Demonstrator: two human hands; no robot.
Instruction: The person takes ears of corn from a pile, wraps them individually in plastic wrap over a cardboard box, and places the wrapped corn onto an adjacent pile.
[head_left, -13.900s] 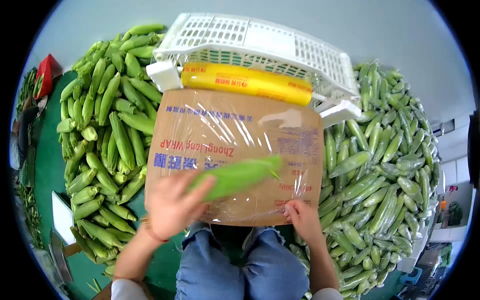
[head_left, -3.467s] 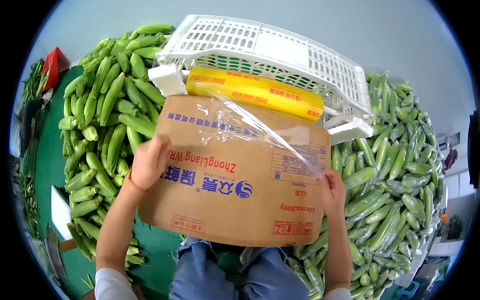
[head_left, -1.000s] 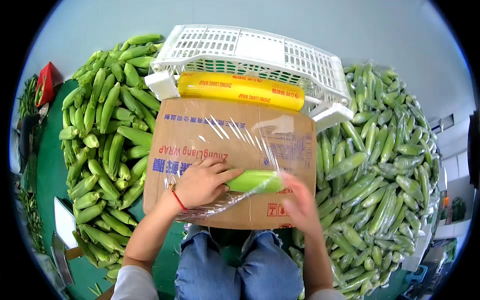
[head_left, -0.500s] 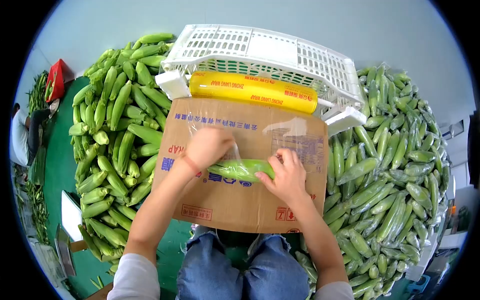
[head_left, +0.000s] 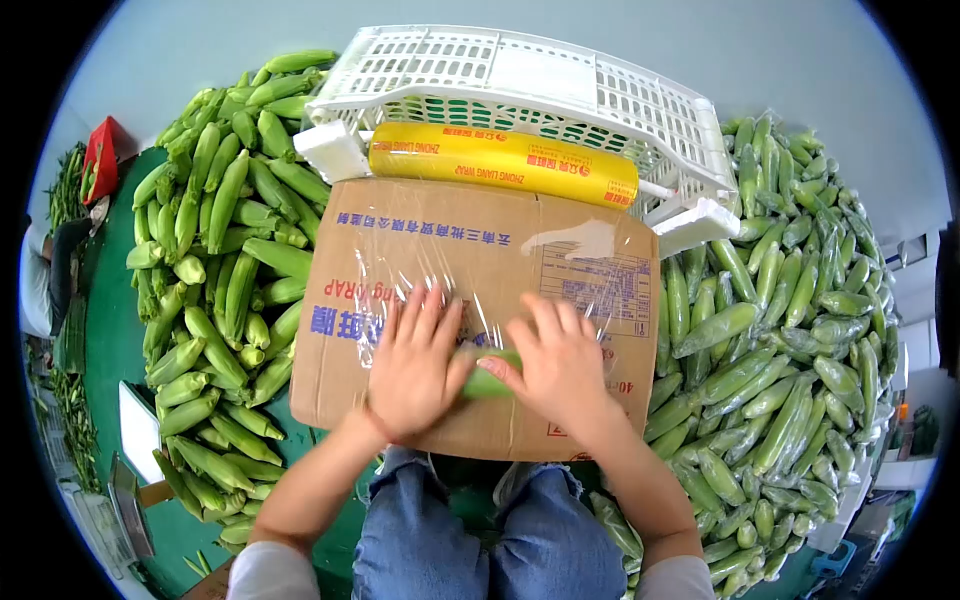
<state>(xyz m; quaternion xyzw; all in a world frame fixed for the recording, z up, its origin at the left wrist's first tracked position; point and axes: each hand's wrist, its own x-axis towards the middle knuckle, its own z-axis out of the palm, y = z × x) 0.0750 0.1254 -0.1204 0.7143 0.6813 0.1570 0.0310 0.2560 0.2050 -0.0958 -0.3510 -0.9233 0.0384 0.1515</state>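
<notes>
Corn ear [head_left: 490, 374] blurred, partly hidden

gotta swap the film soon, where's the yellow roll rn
In the head view, the yellow roll sits top centre, between the white crate and the cardboard box.

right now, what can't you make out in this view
- Ends of the corn ear: head view, covered by the left hand and right hand; its visible middle is blurred.
- Whether film fully wraps that ear: head view, hands and blur.
- Some print on the cardboard box: head view, under the hands.
- Person at the far left: head view, small and cut by the dark lens edge.
</notes>
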